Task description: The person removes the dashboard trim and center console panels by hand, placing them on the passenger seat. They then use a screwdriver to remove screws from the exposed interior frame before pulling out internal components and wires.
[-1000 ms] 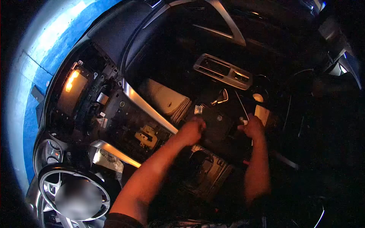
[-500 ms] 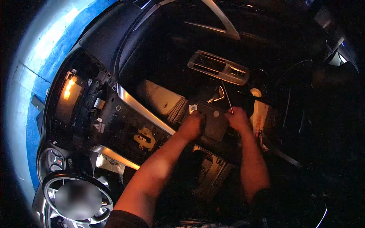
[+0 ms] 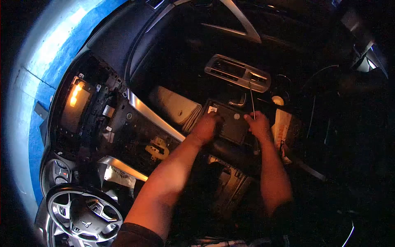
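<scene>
A dark, flat, box-like car part [image 3: 231, 128] with a white label and a pale round spot lies between my hands. My left hand [image 3: 207, 126] is closed at its left edge, beside the label; the fingertips are in shadow. My right hand [image 3: 260, 124] is wrapped round a screwdriver, its handle hidden in the fist. The screwdriver's thin metal shaft [image 3: 252, 103] points away from me, towards a silver-framed trim panel [image 3: 259, 84]. Just beyond the box, a shiny bent metal piece [image 3: 239, 101] shows partly.
Folded pale cloth or sheets [image 3: 175, 105] lie left of the box. A pale printed carton [image 3: 282, 127] stands to the right. The opened dashboard [image 3: 123, 123] and steering wheel [image 3: 84, 214] are at left. A loose bracketed frame [image 3: 224, 179] sits nearer me.
The screwdriver shaft has swung rightward and stands straighter in view. My left hand has shifted slightly left, and the bent metal piece beyond the box now looks flatter and less exposed.
</scene>
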A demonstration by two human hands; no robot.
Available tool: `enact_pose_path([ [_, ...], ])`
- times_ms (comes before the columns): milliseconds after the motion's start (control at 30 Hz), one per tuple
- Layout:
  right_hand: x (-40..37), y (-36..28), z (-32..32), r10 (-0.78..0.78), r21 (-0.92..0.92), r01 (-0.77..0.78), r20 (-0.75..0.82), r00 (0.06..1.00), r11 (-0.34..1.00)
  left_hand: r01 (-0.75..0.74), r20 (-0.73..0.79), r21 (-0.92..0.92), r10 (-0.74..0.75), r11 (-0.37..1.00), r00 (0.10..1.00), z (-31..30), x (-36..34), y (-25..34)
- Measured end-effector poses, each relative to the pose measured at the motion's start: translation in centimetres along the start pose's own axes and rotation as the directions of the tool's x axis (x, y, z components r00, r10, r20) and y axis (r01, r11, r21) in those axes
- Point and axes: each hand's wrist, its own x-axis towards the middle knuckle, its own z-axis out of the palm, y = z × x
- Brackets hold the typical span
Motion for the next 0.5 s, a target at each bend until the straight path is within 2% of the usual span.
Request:
enact_pose_path([
  [67,-1.0,-2.0,-1.7,0.017,0.025,-0.018,0.028,0.999,1.000,-0.043,0.002,-0.054,0.043,0.998,0.999,-1.0,-0.4,0.1],
  [167,0.0,-0.8,-1.5,0.033,0.001,-0.033,-0.021,0.999,0.999,-0.019,-0.157,-0.115,0.001,0.993,0.988,-2.6,-1.2,0.0],
  [267,0.3,-0.2,-1.8,0.070,0.110,-0.068,-0.018,0.997,0.992,-0.121,-0.439,-0.137,0.050,0.983,0.897,-5.1,-3.8,-0.9],
  [333,0.1,-0.7,-2.6,0.067,0.055,-0.064,-0.043,0.997,0.996,0.039,-0.476,-0.142,-0.103,0.989,0.873,-8.3,-9.0,1.0],
  [400,-0.8,-1.9,-3.9,0.079,0.038,-0.077,-0.054,0.995,0.996,0.118,-0.463,-0.171,-0.186,0.978,0.867,-10.3,-15.3,1.6],
  [467,-2.4,-3.8,-5.8,0.134,0.174,-0.129,-0.020,0.991,0.976,0.130,-0.468,-0.186,-0.204,0.974,0.860,-11.0,-22.1,1.5],
  [500,-3.0,-5.1,-6.5,0.154,0.236,-0.150,0.001,0.988,0.960,0.184,-0.467,-0.208,-0.262,0.961,0.844,-10.8,-25.4,1.4],
])
